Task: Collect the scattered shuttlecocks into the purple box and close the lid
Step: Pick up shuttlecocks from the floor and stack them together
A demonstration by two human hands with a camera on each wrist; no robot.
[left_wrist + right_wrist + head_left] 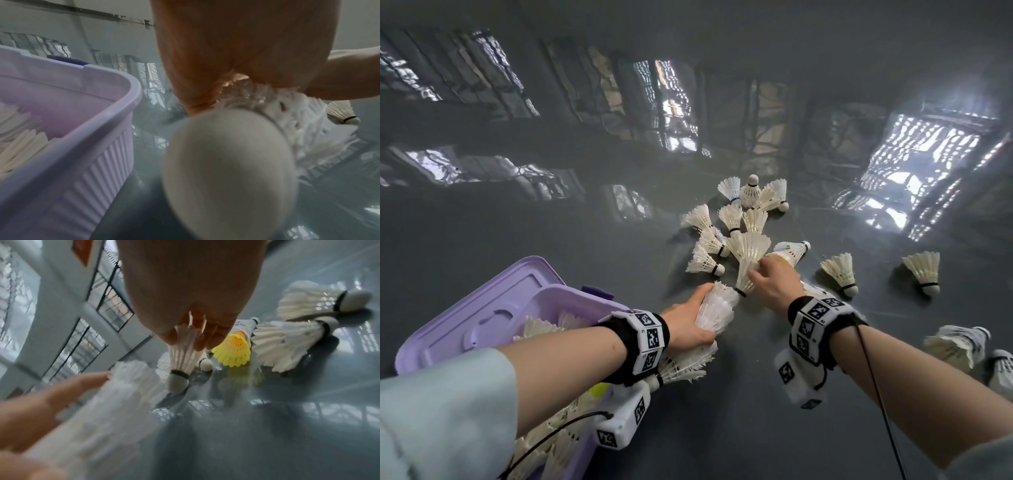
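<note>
My left hand [697, 317] grips a nested stack of white shuttlecocks [717, 310], its open end pointing right; its cork [228, 172] fills the left wrist view. My right hand [768, 277] pinches the feather skirt of one white shuttlecock [748, 260], cork down, just beside the stack's mouth; the same shuttlecock [183, 356] shows in the right wrist view. The purple box [571, 298] stands open at lower left with several shuttlecocks inside, its lid [482, 308] lying back. Several shuttlecocks [732, 212] lie scattered on the glossy grey floor beyond my hands.
A yellow plastic shuttlecock [233, 350] lies under my right hand. Two white ones [840, 272] [924, 269] lie to the right, and more [959, 344] sit by my right forearm. The box's ribbed wall [98, 165] is close to my left wrist.
</note>
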